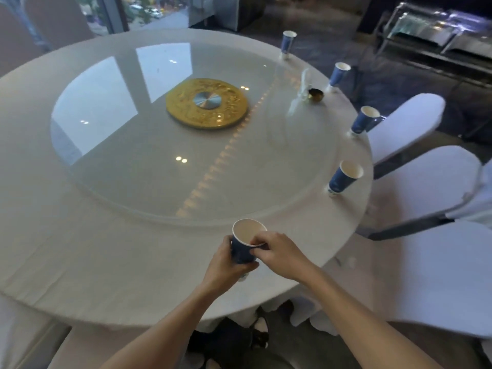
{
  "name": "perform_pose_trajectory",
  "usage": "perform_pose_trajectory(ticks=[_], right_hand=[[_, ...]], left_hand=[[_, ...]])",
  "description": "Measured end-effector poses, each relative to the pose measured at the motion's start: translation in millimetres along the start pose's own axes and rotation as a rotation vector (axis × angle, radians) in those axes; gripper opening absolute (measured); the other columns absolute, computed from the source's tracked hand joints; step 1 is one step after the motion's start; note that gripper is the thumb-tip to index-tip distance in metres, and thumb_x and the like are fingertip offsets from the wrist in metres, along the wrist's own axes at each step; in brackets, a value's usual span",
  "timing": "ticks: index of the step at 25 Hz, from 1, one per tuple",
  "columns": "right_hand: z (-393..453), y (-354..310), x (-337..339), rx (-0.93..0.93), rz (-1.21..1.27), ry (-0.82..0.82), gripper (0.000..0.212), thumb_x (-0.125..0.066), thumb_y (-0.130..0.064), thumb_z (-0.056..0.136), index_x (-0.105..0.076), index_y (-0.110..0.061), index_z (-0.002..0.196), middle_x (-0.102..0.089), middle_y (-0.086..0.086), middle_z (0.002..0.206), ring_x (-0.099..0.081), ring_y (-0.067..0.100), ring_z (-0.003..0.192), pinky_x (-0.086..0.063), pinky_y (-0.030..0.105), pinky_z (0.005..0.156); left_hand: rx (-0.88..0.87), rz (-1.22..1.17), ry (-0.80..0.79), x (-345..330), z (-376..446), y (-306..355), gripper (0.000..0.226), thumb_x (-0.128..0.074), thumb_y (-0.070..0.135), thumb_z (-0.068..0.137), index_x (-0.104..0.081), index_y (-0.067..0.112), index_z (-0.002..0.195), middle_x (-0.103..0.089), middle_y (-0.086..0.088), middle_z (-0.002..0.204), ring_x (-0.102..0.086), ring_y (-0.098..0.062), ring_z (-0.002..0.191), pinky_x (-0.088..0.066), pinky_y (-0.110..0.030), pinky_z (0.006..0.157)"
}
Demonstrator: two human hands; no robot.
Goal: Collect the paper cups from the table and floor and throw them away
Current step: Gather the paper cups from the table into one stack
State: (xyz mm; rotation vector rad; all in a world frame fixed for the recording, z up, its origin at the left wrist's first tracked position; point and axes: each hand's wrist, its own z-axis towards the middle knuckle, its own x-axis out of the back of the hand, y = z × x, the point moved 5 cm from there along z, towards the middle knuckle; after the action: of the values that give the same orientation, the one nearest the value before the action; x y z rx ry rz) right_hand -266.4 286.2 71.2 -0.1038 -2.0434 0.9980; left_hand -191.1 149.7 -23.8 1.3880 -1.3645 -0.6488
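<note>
A blue paper cup (243,242) with a white inside is held over the near edge of the round white table (106,262). My left hand (226,265) wraps its side from the left. My right hand (279,253) pinches its rim from the right. Several more blue paper cups stand along the table's right edge: one near (343,178), one further back (363,121), another (338,74), and the farthest (288,41). All of them are upright.
A glass turntable (186,169) with a gold centre disc (207,102) covers the table's middle. A small dark bowl (316,95) and a clear wrapper (303,89) lie at the right. White-covered chairs (426,198) stand close on the right. A window is at the far left.
</note>
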Motion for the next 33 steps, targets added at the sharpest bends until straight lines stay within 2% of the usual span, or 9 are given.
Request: perform_pose_trajectory(ticks=[5,9,11,14,19,23,26,30,33], right_hand=[[-22.8,49.5,51.9,-0.053,0.1,0.127,0.012,-0.066,-0.025,0.093,-0.077,-0.023,0.097,-0.075,-0.009,0.096,-0.069,0.01,0.089,-0.057,0.033,0.083],[-20.7,102.1,118.5,-0.087,0.123,0.351,0.009,-0.068,-0.028,0.094,-0.075,-0.021,0.093,-0.073,-0.007,0.093,-0.067,0.008,0.085,-0.058,0.037,0.084],[-10.8,135.9,158.1,-0.118,0.077,0.451,0.016,-0.067,-0.027,0.096,-0.073,-0.017,0.106,-0.072,0.0,0.108,-0.067,0.018,0.099,-0.055,0.041,0.092],[17.6,187.9,218.9,-0.148,-0.052,0.524,0.047,-0.072,-0.027,0.092,-0.06,-0.011,0.135,-0.057,0.011,0.137,-0.052,0.032,0.129,-0.043,0.042,0.107],[88.6,252.1,285.9,-0.217,-0.231,0.364,0.108,-0.081,-0.044,0.081,-0.013,-0.025,0.163,0.0,0.013,0.172,-0.004,0.039,0.157,-0.024,0.053,0.122],[143.7,274.7,305.3,-0.163,-0.402,0.155,0.116,-0.08,-0.041,0.08,-0.001,-0.031,0.164,0.017,0.006,0.173,0.013,0.041,0.158,-0.015,0.062,0.124],[168.0,287.1,297.5,-0.112,-0.433,0.057,0.109,-0.078,-0.038,0.084,-0.004,-0.031,0.164,0.01,0.003,0.174,0.011,0.04,0.158,-0.017,0.06,0.123],[162.4,300.0,291.9,-0.017,-0.466,0.118,0.074,-0.074,-0.027,0.085,-0.038,-0.023,0.15,-0.03,0.011,0.154,-0.027,0.046,0.144,-0.043,0.051,0.107],[136.1,302.4,302.0,-0.09,-0.434,0.139,0.066,-0.075,-0.031,0.08,-0.046,-0.021,0.139,-0.037,0.014,0.139,-0.039,0.043,0.129,-0.046,0.049,0.099]], left_hand=[[-0.031,0.069,-0.048,-55.7,17.5,25.8,0.063,-0.091,0.032,0.068,-0.052,0.033,0.117,-0.068,0.016,0.107,-0.066,0.013,0.088,-0.05,-0.008,0.06],[-0.015,0.105,-0.069,-95.8,37.7,48.5,0.066,-0.091,0.043,0.065,-0.053,0.036,0.118,-0.068,0.02,0.105,-0.069,0.003,0.089,-0.05,-0.015,0.065],[0.005,0.089,-0.057,-116.3,51.4,60.1,0.06,-0.089,0.053,0.062,-0.055,0.041,0.11,-0.072,0.023,0.095,-0.072,0.004,0.084,-0.049,-0.017,0.062],[0.026,0.069,-0.02,-153.5,72.3,80.2,0.058,-0.085,0.063,0.059,-0.056,0.045,0.105,-0.068,0.039,0.095,-0.071,0.01,0.082,-0.049,-0.017,0.061],[0.095,0.084,0.037,-215.1,90.5,98.4,0.058,-0.089,0.06,0.061,-0.055,0.049,0.107,-0.074,0.025,0.094,-0.072,0.007,0.084,-0.052,-0.014,0.061],[0.145,0.106,0.098,-252.5,86.6,101.8,0.059,-0.089,0.06,0.059,-0.053,0.054,0.106,-0.073,0.019,0.103,-0.071,0.009,0.089,-0.056,-0.018,0.067],[0.171,0.123,0.138,-268.0,81.2,100.3,0.058,-0.089,0.059,0.06,-0.053,0.054,0.105,-0.072,0.019,0.104,-0.069,0.008,0.089,-0.057,-0.019,0.07],[0.19,0.145,0.147,-279.7,72.3,101.2,0.058,-0.088,0.056,0.061,-0.054,0.049,0.108,-0.071,0.016,0.106,-0.069,0.007,0.091,-0.054,-0.013,0.067],[0.175,0.145,0.151,-289.0,62.2,104.2,0.068,-0.087,0.056,0.061,-0.056,0.039,0.119,-0.071,0.009,0.113,-0.071,-0.005,0.095,-0.057,-0.021,0.074]])
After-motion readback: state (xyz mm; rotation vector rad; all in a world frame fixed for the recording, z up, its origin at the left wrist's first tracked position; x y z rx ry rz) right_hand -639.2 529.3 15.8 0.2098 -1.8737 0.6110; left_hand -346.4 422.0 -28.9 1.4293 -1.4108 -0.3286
